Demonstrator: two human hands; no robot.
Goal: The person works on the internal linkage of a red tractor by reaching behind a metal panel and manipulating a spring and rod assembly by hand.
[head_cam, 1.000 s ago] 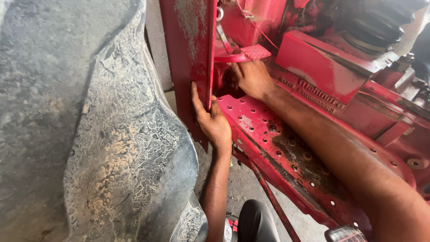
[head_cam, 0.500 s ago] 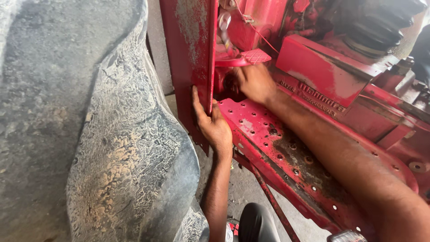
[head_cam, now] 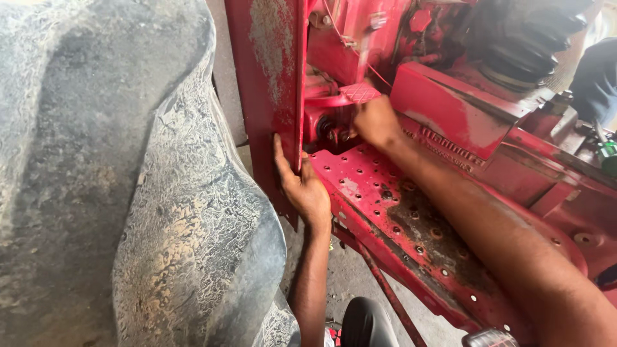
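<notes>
A large muddy tractor tyre [head_cam: 109, 180] fills the left side, its tread caked with pale dried dirt. A black ribbed rubber boot [head_cam: 524, 42] sits at the upper right, above a red housing [head_cam: 450, 106]. A thin red rod [head_cam: 389, 295] slants down over the grey concrete floor [head_cam: 350, 276]. A dark rounded object [head_cam: 363, 324] shows at the bottom edge.

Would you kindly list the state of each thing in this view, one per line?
Left hand: flat against the edge of the red panel, fingers spread, holding nothing.
Right hand: reaching in under the pedal; fingers hidden.
Red panel: upright, paint worn and dusty.
Pedal: raised above the footplate.
Footplate: perforated, grimy and dark with dirt.
Tyre: caked with dried mud.
</notes>
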